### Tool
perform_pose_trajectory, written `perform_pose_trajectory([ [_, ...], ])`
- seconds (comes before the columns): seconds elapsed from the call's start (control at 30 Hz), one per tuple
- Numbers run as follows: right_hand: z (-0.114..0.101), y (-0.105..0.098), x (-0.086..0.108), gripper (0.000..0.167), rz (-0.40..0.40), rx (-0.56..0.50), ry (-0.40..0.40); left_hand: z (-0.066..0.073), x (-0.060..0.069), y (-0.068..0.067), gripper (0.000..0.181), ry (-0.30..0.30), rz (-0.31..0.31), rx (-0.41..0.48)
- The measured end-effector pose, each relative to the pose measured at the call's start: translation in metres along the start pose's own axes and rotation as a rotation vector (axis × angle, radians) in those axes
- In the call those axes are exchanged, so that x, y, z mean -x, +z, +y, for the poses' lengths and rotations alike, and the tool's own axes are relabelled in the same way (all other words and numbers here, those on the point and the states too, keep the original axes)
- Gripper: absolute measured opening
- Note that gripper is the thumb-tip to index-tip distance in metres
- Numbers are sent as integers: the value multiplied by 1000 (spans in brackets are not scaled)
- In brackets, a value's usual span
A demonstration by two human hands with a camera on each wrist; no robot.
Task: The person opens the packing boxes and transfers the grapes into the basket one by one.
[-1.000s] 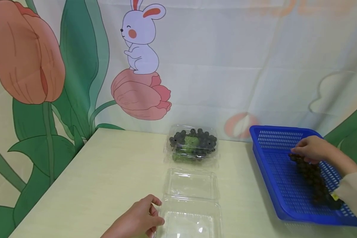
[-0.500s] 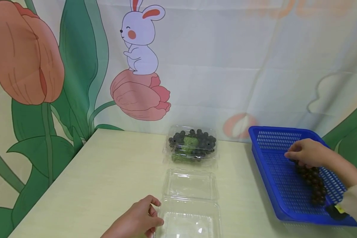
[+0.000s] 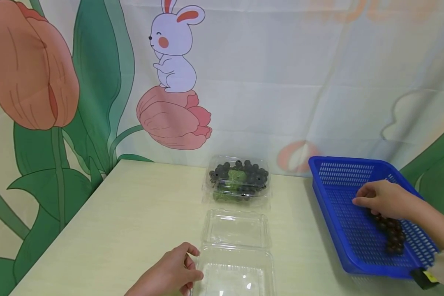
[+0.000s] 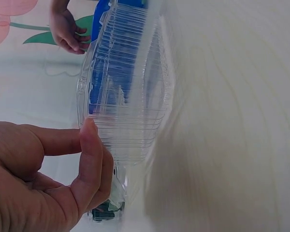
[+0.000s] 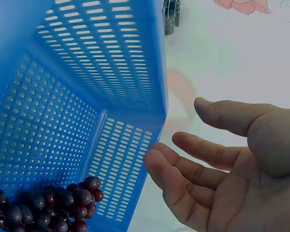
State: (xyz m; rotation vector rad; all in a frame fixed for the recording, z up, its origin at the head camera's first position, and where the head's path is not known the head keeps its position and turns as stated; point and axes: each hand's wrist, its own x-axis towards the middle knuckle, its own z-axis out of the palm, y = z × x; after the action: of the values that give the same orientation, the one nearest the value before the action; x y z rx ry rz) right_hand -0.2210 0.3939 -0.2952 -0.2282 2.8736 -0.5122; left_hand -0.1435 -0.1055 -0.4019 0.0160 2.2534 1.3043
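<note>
My left hand (image 3: 170,269) pinches the left rim of an open clear plastic clamshell box (image 3: 237,277) between thumb and fingers. In the left wrist view, the ribbed side of this box (image 4: 128,96) stands just beyond the fingertips. My right hand (image 3: 386,199) hovers over the blue plastic basket (image 3: 327,222), its fingers loosely bent and holding nothing. Below it a bunch of dark red grapes (image 3: 394,238) lies in the basket, partly hidden by the hand. The right wrist view shows the grapes (image 5: 53,208) apart from the spread fingers of that hand (image 5: 222,169).
Behind the open box stands a closed clear box (image 3: 267,193) with dark grapes and something green inside. The pale wooden table (image 3: 133,213) runs back to a printed cloth (image 3: 262,82). A black and yellow wrist strap (image 3: 425,278) sits by the basket's near edge.
The right hand has let go of the grapes, which now lie settled in the basket. Its wrist has shifted slightly nearer to me. The left hand and open box keep their place.
</note>
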Motion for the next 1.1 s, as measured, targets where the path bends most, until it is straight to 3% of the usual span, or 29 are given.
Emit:
perform_pose_trajectory([
  [0.43, -10, 6, 15, 47, -7, 13, -66, 0, 1, -1, 39, 12, -13, 17],
  [0.67, -21, 13, 23, 39, 34, 38, -118, 0, 1, -1, 39, 13, -11, 17],
  [1.1, -43, 27, 39, 38, 21, 25, -74, 0, 0, 1, 40, 38, -1, 8],
])
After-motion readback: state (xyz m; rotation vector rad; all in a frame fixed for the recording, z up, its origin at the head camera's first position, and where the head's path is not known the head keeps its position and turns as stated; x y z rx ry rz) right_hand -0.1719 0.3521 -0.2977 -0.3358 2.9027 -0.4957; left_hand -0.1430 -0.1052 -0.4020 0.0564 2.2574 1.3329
